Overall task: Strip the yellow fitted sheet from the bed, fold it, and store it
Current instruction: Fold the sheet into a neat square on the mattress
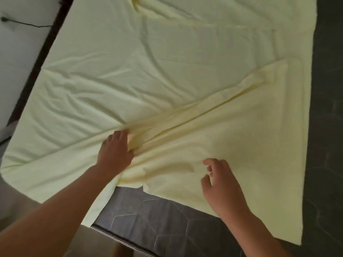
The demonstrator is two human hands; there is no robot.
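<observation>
The pale yellow fitted sheet [167,58] lies spread across the bed, wrinkled, with one flap folded over along a long diagonal ridge running from the lower middle to the upper right. My left hand [115,151] rests at the near end of that ridge, its fingertips tucked into the fold of the sheet. My right hand [220,184] hovers just above the folded flap near the front edge, fingers loosely curled and holding nothing.
The grey quilted mattress [159,219] shows bare at the front where the sheet ends, with a corded edge. Dark mattress surface [326,127] runs along the right. A white wall with a black cable [24,23] stands at the upper left, beyond the dark bed frame.
</observation>
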